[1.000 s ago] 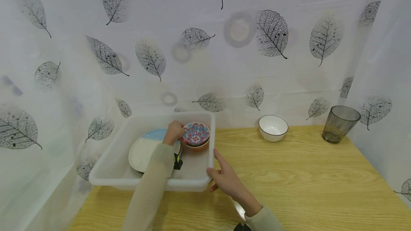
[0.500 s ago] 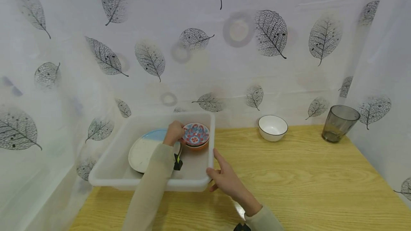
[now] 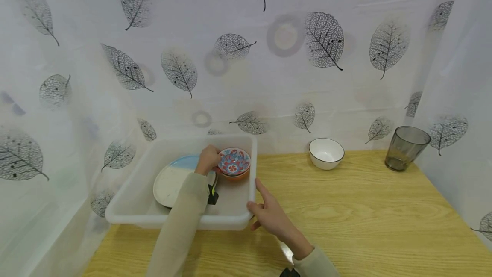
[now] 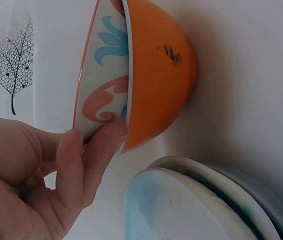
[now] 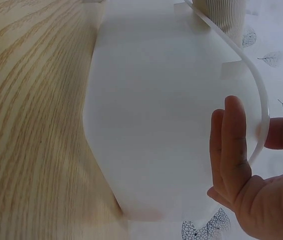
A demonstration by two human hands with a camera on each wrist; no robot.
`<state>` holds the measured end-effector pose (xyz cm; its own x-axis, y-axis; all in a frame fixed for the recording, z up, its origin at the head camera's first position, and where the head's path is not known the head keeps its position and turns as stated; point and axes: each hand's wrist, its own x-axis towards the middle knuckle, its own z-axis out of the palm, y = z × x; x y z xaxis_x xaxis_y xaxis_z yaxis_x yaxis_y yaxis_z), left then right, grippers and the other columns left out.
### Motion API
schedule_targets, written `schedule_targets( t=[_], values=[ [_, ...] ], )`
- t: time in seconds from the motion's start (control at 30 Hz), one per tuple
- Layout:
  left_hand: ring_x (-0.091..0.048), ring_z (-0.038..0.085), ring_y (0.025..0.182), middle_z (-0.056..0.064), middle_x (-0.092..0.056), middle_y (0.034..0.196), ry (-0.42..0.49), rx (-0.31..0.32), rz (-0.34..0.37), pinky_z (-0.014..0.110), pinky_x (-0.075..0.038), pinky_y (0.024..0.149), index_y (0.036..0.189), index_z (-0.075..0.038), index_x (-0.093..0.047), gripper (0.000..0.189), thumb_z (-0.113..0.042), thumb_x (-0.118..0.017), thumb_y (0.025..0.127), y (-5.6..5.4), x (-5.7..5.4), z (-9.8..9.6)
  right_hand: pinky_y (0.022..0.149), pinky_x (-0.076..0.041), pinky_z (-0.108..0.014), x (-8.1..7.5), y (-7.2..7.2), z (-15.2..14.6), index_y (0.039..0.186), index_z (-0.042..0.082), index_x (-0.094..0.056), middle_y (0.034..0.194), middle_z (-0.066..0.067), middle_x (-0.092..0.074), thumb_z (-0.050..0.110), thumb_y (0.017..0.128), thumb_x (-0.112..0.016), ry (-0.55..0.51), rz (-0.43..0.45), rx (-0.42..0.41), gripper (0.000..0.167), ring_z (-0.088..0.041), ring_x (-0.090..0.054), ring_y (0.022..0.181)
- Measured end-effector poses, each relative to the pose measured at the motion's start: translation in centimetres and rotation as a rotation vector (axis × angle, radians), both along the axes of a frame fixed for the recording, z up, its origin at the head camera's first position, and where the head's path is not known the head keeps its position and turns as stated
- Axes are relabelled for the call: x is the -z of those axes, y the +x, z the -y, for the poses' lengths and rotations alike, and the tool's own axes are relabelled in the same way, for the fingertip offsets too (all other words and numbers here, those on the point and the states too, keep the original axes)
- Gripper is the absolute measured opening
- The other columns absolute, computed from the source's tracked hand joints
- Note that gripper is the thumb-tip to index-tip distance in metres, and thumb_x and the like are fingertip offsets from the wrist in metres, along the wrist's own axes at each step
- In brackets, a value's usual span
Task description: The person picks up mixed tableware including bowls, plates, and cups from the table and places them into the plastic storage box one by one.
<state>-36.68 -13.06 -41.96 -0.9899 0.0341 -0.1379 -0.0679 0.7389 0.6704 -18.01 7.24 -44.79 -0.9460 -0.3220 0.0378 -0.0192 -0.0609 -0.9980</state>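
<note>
Inside a white plastic tub (image 3: 132, 202), my left hand (image 3: 209, 158) pinches the left edge of a small bowl with a red and blue pattern (image 3: 234, 161). That bowl sits nested in an orange bowl (image 4: 156, 75), its patterned side standing out above the orange rim in the left wrist view. To the left lie stacked plates (image 3: 169, 187), the top one cream and light blue, partly hidden by my left forearm. My right hand (image 3: 270, 215) holds the tub's right rim near the front corner, fingers along the outer wall and thumb over the edge.
A white bowl with a dark rim (image 3: 326, 153) stands on the wooden table (image 3: 353, 208) right of the tub. Farther right is a grey see-through glass (image 3: 407, 148). Behind everything hangs a white curtain (image 3: 238, 80) with leaf prints.
The patterned bowl has sunk slightly lower into the orange bowl, still in my left hand. My right hand keeps its place on the tub's rim.
</note>
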Motion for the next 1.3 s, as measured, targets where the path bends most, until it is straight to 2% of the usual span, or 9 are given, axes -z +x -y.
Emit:
schedule_targets(
  t=[0.53,0.7,0.9,1.03,1.17,1.3],
  values=[
    [-0.063,0.018,0.046,0.025,-0.071,0.085,-0.036,0.028,-0.004,0.036,-0.058,0.054,0.117,0.007,-0.069,0.031,0.002,-0.049,0.094,-0.08,0.06,0.23,0.055,-0.057,-0.040,0.02,-0.04,-0.04,0.158,0.000,-0.005,0.154,-0.032,-0.022,0.006,0.099,-0.052,-0.001,0.002,-0.005,0.076,-0.019,-0.066,0.079],
    [-0.066,0.021,0.053,0.026,-0.070,0.089,-0.017,0.020,0.024,0.036,-0.059,0.055,0.117,0.010,-0.067,0.030,0.005,-0.050,0.093,-0.10,0.06,0.10,0.055,-0.057,-0.039,0.02,-0.03,-0.02,0.158,0.001,-0.006,0.155,-0.030,-0.021,0.006,0.099,-0.052,-0.002,0.004,-0.003,0.076,-0.018,-0.065,0.079],
    [-0.068,0.023,0.059,0.022,-0.068,0.088,-0.073,0.026,0.051,0.033,-0.058,0.054,0.110,0.011,-0.068,0.026,0.004,-0.050,0.092,-0.38,0.10,0.06,0.055,-0.057,-0.039,0.02,-0.07,-0.03,0.158,0.001,-0.006,0.153,-0.032,-0.024,0.006,0.099,-0.052,-0.002,0.004,0.001,0.076,-0.018,-0.065,0.079],
    [-0.066,0.021,0.057,0.020,-0.067,0.087,-0.109,0.038,0.116,0.030,-0.057,0.052,0.107,0.011,-0.066,0.023,0.003,-0.050,0.092,-0.68,-0.02,-0.08,0.056,-0.058,-0.040,-0.02,-0.14,-0.08,0.158,0.001,-0.005,0.155,-0.032,-0.022,0.006,0.099,-0.052,0.000,0.005,-0.002,0.076,-0.019,-0.066,0.080],
    [-0.067,0.022,0.058,0.022,-0.065,0.093,-0.061,0.044,0.200,0.032,-0.059,0.058,0.110,0.011,-0.059,0.022,0.004,-0.046,0.095,-0.44,-0.27,-0.23,0.056,-0.058,-0.041,-0.07,-0.13,-0.11,0.158,0.001,-0.005,0.158,-0.029,-0.017,0.005,0.099,-0.053,-0.001,0.006,-0.004,0.076,-0.021,-0.067,0.082],
    [-0.066,0.020,0.057,0.023,-0.063,0.096,-0.009,0.061,0.211,0.033,-0.059,0.059,0.112,0.012,-0.057,0.022,0.005,-0.042,0.097,-0.12,-0.12,-0.18,0.056,-0.058,-0.039,-0.08,-0.03,-0.10,0.158,0.000,-0.005,0.160,-0.027,-0.016,0.006,0.099,-0.053,0.005,0.009,-0.004,0.076,-0.020,-0.067,0.082]
  ],
)
